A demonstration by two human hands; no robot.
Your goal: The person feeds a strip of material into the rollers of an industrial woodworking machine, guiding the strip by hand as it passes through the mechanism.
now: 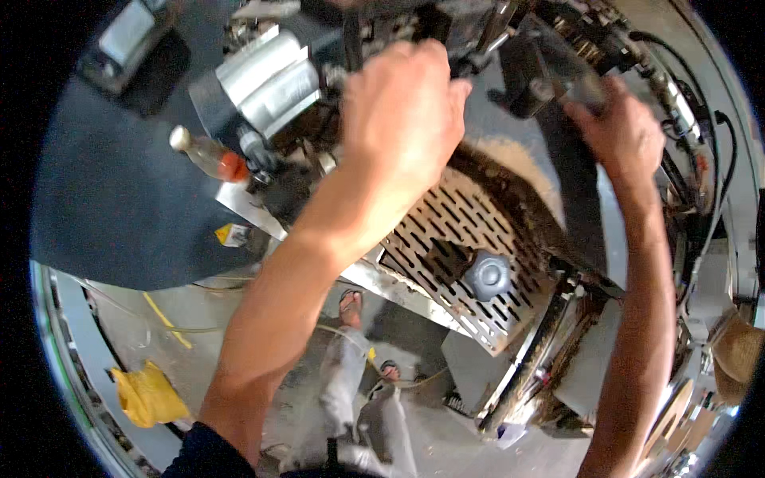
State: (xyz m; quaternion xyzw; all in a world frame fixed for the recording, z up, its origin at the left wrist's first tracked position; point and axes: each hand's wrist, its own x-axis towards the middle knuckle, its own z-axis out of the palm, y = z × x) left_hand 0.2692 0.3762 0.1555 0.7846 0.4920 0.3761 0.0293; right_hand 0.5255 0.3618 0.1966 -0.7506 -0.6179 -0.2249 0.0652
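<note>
My left hand [405, 107] reaches over the middle of a machine, back of the hand up and fingers curled down on the far side. What it grips, if anything, is hidden beneath it. My right hand [625, 134] is farther right, its thumb and fingers bent around the end of a dark, motion-blurred part that I cannot name. Left of that part is a dark block [532, 84] with a round end. Between my arms lies a slotted metal plate [470, 231] with a grey knob [488, 275] on it and brown dust along its edge.
A silver motor-like cylinder [271, 84] stands left of my left hand, with a bottle [209, 156] of reddish liquid beside it. Black hoses [729, 159] run down the right side. A yellow bag [149, 394] lies at the lower left. Cables [199, 329] cross the floor near my feet.
</note>
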